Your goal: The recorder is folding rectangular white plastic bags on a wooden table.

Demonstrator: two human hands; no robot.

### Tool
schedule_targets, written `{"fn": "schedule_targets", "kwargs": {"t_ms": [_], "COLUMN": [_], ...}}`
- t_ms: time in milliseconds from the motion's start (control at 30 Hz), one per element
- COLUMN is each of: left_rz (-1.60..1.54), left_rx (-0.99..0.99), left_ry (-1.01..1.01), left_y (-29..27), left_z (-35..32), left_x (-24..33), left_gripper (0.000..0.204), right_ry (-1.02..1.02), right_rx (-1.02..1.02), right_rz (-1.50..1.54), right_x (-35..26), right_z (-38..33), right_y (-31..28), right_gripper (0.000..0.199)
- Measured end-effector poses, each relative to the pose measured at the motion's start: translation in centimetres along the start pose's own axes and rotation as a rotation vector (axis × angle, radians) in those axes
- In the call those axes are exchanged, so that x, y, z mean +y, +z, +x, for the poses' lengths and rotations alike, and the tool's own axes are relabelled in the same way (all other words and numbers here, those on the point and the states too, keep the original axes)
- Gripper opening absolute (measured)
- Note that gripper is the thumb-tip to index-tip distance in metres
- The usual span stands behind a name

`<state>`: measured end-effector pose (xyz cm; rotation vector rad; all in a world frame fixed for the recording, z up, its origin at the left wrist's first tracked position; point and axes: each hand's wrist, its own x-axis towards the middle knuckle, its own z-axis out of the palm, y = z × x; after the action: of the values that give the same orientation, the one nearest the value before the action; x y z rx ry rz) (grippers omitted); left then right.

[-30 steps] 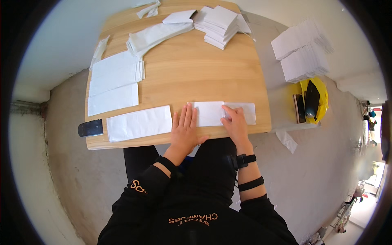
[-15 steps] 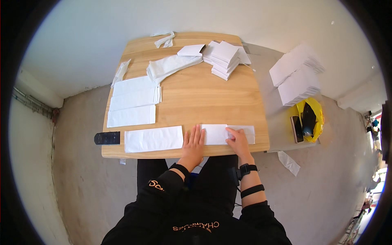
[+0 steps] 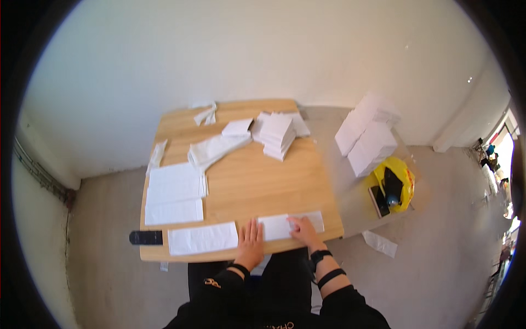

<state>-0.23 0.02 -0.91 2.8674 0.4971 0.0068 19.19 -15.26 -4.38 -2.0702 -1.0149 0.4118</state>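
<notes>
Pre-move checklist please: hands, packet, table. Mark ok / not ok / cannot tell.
1. Left hand flat at the left end of the packet: ok.
2. Right hand index fingertip on the packet: ok.
3. Packet wholly on the table: ok.
4. Packet sealed: cannot tell.
5. Black device clear of the table edge: not ok, overhangs on the left.
6. Card stack squared up: not ok, layers skewed.

The right hand [image 3: 304, 231] hides part of a white strip [image 3: 273, 227]; the black sweatshirt [image 3: 249, 317] (lower edge) is cut off.
</notes>
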Motion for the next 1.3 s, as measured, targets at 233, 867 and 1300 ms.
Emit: {"fn": "schedule_targets", "kwargs": {"t_ms": [233,867,1300], "left_rz": [-0.024,0.047,-0.454], "left_rx": [-0.067,-0.015,0.236], "left_ry": [0.005,0.01,-0.196], "left_y": [-1.1,-1.1,-6.6], "left_z": [-0.4,-0.7,-5.4], "left_x": [0.0,-0.1,-8.3], "left_gripper": [0.088,0.088,0.026], "right_ry": [0.023,-0.005,0.068], "right_rx": [-0.035,-0.094,-0.039], "right_rz": [0.005,-0.021,-0.051], "right_x": [-0.8,-0.4,-3.1], "right_z": [-0.1,-0.2,0.4], "right_y": [-0.3,-0.7,-1.3], "right_gripper": [0.054,0.06,0.046]}}
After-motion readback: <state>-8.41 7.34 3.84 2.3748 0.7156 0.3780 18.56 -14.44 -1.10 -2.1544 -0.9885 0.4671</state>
